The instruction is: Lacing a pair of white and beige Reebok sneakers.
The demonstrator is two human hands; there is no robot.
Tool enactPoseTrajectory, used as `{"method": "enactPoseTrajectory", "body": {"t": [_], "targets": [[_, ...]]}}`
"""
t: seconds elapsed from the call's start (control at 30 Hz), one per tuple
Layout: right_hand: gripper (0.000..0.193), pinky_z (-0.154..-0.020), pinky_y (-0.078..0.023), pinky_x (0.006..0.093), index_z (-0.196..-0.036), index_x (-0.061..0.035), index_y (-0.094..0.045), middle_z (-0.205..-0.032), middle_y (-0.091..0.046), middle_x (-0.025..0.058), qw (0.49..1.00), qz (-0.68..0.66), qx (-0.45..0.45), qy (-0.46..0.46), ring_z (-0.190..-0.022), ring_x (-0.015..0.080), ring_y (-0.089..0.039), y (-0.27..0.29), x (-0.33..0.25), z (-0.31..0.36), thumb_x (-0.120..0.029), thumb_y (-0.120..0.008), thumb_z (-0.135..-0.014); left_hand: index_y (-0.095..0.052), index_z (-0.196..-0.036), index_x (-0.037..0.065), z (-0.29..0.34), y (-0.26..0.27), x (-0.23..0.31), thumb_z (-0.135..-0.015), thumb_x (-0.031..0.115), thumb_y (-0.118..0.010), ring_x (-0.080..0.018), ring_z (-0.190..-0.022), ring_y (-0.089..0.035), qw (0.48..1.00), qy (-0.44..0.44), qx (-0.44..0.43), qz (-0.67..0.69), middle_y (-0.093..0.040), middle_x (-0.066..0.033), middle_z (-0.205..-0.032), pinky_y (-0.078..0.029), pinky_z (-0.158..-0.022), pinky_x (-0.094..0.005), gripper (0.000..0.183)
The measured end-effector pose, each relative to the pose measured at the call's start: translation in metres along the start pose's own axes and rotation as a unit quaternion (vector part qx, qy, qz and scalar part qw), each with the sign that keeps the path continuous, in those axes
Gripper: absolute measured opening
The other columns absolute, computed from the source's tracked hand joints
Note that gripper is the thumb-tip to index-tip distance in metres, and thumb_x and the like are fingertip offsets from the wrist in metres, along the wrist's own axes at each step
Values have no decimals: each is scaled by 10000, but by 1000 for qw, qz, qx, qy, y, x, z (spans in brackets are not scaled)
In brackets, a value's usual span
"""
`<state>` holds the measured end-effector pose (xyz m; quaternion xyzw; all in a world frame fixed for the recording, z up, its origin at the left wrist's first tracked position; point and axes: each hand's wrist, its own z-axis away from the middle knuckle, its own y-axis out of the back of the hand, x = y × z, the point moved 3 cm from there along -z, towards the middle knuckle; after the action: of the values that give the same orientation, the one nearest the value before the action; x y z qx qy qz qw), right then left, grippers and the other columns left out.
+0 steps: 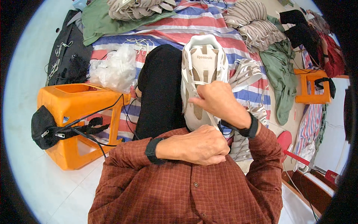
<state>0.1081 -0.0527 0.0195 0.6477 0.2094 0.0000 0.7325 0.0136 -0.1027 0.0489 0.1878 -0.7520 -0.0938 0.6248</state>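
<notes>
A white and beige sneaker [204,61] lies toe toward me, with its tongue and opening at the far end, beside my black-trousered leg [162,89]. Over its lacing area my right hand [220,100] is closed, fingers curled at the lace and thumb pointing left. A pale flat shoelace [214,120] runs from under that hand to my left hand [194,145], a closed fist in front of my shirt at the shoe's toe. The fingertips of both hands are partly hidden.
At left stands an orange plastic stool [84,97] with a black pouch and cables. Behind it lies a crumpled clear plastic bag [115,67]. Stacked beige shoe parts [257,26] rest on the striped sheet [179,26]. Another orange stool [312,87] and a person [330,52] are at right.
</notes>
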Motion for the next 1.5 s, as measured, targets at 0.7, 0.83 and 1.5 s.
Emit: {"method": "enactPoseTrajectory", "body": {"t": [0.7, 0.83, 1.5], "targets": [[364, -445, -338, 365, -566, -43, -360, -513, -396, 99, 689, -550, -188, 433, -474, 272, -455, 38, -97, 91, -161, -534, -863, -602, -617, -16, 38, 72, -98, -758, 210, -597, -136, -448, -534, 885, 347, 309, 11, -508, -105, -469, -406, -454, -298, 266], [349, -447, -339, 367, -570, -40, -365, -516, -399, 103, 662, -579, -195, 434, -482, 272, -462, 40, -101, 94, -147, -532, -856, -532, -614, -27, 42, 66, -88, -757, 136, -579, -109, -431, -454, 934, 285, 213, -40, -486, -69, -494, -365, -433, -289, 222], [241, -489, -372, 360, -652, -16, -469, -575, -473, 94, 684, -540, -201, 446, -537, 271, -502, 42, -102, 98, -152, -568, -824, -578, -774, 69, 34, 23, -39, -751, 306, -624, -317, -678, -591, 954, 210, 30, -212, -594, -119, -711, -458, -573, -403, 243]]}}
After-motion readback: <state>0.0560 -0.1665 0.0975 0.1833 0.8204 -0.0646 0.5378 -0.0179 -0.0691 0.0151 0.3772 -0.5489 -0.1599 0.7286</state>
